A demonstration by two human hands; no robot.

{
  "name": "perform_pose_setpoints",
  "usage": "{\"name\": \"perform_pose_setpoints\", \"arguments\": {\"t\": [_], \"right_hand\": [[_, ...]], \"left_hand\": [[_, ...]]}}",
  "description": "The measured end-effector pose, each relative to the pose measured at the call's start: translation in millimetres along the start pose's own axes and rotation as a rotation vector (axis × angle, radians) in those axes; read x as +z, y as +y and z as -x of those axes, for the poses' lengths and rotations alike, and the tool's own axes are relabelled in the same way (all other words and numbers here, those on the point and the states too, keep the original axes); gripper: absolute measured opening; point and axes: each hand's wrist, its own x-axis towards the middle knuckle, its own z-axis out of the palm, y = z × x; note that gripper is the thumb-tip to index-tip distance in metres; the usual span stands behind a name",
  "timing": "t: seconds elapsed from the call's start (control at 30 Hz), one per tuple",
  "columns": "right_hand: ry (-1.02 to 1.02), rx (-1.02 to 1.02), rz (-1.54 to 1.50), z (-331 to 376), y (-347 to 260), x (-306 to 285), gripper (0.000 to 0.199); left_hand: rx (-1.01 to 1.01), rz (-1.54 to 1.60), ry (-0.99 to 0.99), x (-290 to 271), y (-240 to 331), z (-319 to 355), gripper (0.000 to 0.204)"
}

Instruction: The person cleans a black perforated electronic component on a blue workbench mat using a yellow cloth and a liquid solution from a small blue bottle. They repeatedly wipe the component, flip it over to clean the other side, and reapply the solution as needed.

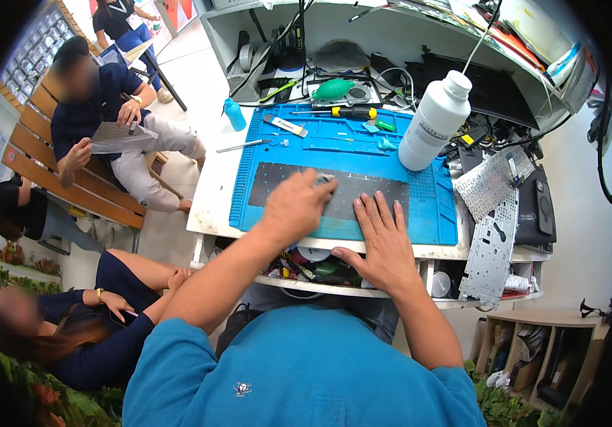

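A dark grey rectangular sheet (267, 186) with small holes lies flat on a blue work mat (249, 222). My left hand (295, 204) is closed over its middle, fingers pinched around a small greyish-white item (326, 178) that they mostly cover; its kind cannot be made out. My right hand (384, 245) rests open with its fingertips on the sheet's near right part, fingers stretched and thumb out to the left. Beyond the sheet, a yellow-and-black screwdriver (354, 112) and a flat scraper-like blade tool (286, 125) lie on the mat.
A large white bottle (430, 124) stands at the mat's right. A small blue bottle (234, 115) and green bulb (333, 89) sit farther back. Perforated metal plates (492, 249) overhang the right edge. Below the table front is a cluttered open drawer (334, 283). Several people sit or stand leftward.
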Motion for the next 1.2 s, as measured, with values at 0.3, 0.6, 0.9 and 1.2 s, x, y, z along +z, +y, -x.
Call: {"name": "perform_pose_setpoints", "arguments": {"t": [0.3, 0.6, 0.9, 1.2], "right_hand": [[-0.006, 0.016, -0.008, 15.0, 3.8, -8.0, 0.106], [0.049, 0.011, -0.05, 28.2, 7.7, -12.0, 0.1], [0.065, 0.011, -0.061, 30.8, 7.2, -11.2, 0.098], [0.057, 0.053, -0.066, 32.0, 2.6, -13.0, 0.097]], "left_hand": [[-0.003, -0.072, -0.082, -2.8, 6.3, 9.9, 0.033], [-0.026, -0.096, -0.104, -11.3, -12.4, 8.7, 0.036], [0.072, -0.13, -0.082, 0.9, -12.0, 0.3, 0.038], [0.05, -0.148, -0.182, -4.4, 14.9, 23.1, 0.038]]}}
